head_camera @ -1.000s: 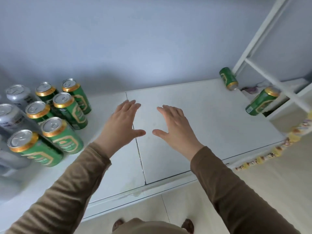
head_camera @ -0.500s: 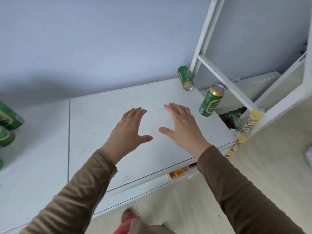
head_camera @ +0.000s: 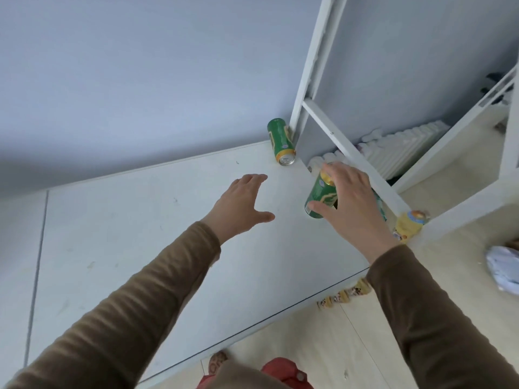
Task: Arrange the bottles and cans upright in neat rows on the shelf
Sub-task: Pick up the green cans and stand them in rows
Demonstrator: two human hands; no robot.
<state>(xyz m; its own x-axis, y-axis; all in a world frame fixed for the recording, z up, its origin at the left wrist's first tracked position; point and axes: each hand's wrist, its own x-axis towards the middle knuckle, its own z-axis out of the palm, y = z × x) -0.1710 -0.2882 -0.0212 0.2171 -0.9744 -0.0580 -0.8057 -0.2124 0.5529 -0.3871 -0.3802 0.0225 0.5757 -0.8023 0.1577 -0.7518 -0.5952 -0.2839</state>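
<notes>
head view: right hand (head_camera: 354,204) reaches over the shelf's (head_camera: 157,234) right edge, fingers and thumb spread around an upright green can (head_camera: 320,196) with a gold rim, thumb touching its base; whether it grips yet i cannot tell. left hand (head_camera: 241,206) hovers flat, fingers spread, holding nothing. a second green can (head_camera: 280,141) lies on its side at the back corner of the smooth white shelf.

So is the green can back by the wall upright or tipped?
Tipped: the green can lies on its side on the shelf top, its gold-rimmed end facing the camera.
</notes>
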